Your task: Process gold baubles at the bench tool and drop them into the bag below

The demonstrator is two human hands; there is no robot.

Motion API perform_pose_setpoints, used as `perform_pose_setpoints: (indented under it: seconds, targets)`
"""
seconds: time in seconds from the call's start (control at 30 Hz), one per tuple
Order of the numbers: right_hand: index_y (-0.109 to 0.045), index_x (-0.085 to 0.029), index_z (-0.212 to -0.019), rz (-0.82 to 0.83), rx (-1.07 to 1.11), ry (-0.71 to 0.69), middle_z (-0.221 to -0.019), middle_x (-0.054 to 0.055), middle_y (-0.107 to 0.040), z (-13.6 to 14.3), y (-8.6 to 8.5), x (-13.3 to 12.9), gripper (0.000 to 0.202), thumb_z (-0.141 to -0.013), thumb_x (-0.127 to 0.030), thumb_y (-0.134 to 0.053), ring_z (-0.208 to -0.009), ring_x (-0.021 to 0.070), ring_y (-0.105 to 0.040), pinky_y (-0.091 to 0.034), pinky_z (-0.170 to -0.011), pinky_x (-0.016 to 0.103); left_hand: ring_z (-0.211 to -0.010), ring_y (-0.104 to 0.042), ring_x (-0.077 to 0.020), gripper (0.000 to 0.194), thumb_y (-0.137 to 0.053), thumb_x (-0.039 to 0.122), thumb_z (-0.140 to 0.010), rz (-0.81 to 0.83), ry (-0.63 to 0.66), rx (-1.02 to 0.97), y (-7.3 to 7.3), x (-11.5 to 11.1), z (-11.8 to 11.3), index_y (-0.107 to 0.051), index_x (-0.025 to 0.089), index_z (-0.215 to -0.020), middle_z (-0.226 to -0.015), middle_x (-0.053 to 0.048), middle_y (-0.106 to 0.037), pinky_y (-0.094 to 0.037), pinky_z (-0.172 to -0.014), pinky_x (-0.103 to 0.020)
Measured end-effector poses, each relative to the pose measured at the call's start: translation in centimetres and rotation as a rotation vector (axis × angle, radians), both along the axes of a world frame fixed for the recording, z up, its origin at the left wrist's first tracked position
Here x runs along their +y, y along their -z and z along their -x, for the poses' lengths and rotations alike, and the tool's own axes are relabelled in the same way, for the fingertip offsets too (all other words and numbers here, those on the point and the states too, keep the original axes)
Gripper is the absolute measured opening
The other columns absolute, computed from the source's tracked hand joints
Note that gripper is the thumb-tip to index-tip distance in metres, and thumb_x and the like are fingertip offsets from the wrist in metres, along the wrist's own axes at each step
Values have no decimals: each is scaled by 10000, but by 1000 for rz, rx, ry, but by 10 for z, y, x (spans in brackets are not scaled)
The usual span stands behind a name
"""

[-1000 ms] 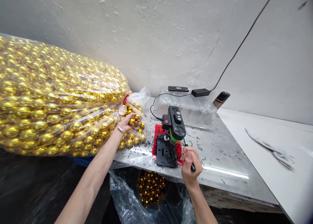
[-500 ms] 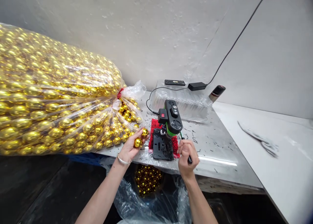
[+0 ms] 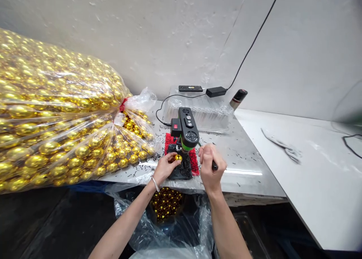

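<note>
Just under the head of a small black and green machine (image 3: 189, 129), my left hand (image 3: 165, 168) pinches a shiny gold ball (image 3: 178, 158) over the black base plate (image 3: 183, 170). My right hand (image 3: 211, 166) is wrapped round the black-tipped lever at the machine's right side. A red mat (image 3: 194, 163) strewn with dark shavings lies beneath the base. Whether a second ball is inside my left palm is hidden.
A large clear bag of gold balls (image 3: 56, 138) fills the left. Behind the machine stand a clear plastic tray (image 3: 198, 114), a power adapter (image 3: 216, 91) and a dark-capped bottle (image 3: 239, 98). Scissors (image 3: 285, 149) lie right. Gold balls (image 3: 166, 204) sit below the table edge.
My left hand has moved right, from beside the mat to under the machine head, with a gold ball. My right hand remains on the lever. The whole view has shifted slightly.
</note>
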State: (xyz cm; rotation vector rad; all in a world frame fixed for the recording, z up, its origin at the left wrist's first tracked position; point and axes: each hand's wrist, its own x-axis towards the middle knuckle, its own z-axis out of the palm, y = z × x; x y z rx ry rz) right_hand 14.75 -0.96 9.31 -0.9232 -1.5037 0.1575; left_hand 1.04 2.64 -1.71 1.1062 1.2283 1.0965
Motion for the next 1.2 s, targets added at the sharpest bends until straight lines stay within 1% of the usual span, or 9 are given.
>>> perform_pose_setpoints:
  seconds: [0.17,0.3,0.4,0.5,0.63,0.73,0.87,1.0,1.2]
  targets:
    - [-405,-203,-616,-41,-39,-3,-602,-16,-444,-1,6,-3,306,-910,-119,-401,-615,111,-479,-364,-583,274,-938,-663,-215,326,-707,225,-713,-165,8,310,3,-3,1,-651,201,-1033,-986,-53,-720,-491,-882,-349]
    - [-425,-201,-624,-54,-57,-2,-623,-4,-481,-3,9,-4,293,-902,-113,-395,-631,119,-504,-383,-589,276,-986,-652,-242,366,-706,254,-731,-232,32,499,-2,-4,0,-656,196,-1089,-1047,-75,-708,-489,-906,-373]
    - [-426,-201,-624,-62,-64,-15,-617,-3,-479,-4,11,-5,290,-897,-110,-390,-637,127,-512,-385,-584,276,-1003,-647,-243,361,-713,255,-734,-333,101,647,-6,-4,-1,-672,187,-1086,-1104,-80,-691,-495,-911,-365]
    - [-416,-201,-627,-69,-81,-26,-611,-8,-467,-5,13,-5,287,-891,-92,-389,-640,127,-511,-383,-588,274,-977,-659,-238,390,-717,261,-740,-362,162,740,-8,-6,-1,-665,171,-1116,-1108,-85,-694,-514,-880,-347]
    - [-415,-201,-641,-58,-96,-41,-623,-5,-474,-6,17,-8,276,-887,-78,-389,-653,129,-513,-388,-592,274,-939,-674,-237,382,-721,313,-743,-348,157,777,-8,-7,-1,-674,191,-1101,-1083,-76,-709,-524,-854,-341]
    - [-423,-200,-640,-56,-83,-38,-644,4,-487,-6,29,-11,280,-891,-85,-377,-652,128,-511,-399,-586,275,-913,-681,-229,354,-718,323,-743,-357,138,761,-7,-6,-1,-684,207,-1076,-1064,-66,-718,-529,-831,-330]
    - [-432,-198,-654,-98,-92,-47,-676,10,-489,-5,59,-9,284,-919,-146,-346,-625,121,-493,-414,-568,272,-873,-686,-224,350,-715,307,-747,-337,150,763,-9,-6,-2,-686,196,-1077,-1066,-74,-716,-531,-804,-321]
    - [-432,-204,-673,-168,-121,-20,-670,-2,-488,-5,84,-4,301,-950,-219,-314,-626,122,-501,-465,-667,315,-885,-683,-233,340,-711,291,-753,-324,152,789,-12,-7,-3,-685,187,-1075,-1053,-77,-716,-528,-796,-320]
    - [-433,-209,-676,-184,-73,26,-686,-12,-505,-5,102,0,319,-957,-263,-293,-604,121,-538,-488,-784,390,-902,-677,-226,313,-683,304,-784,-366,156,790,-11,-8,-3,-677,191,-1077,-1046,-73,-714,-520,-777,-304]
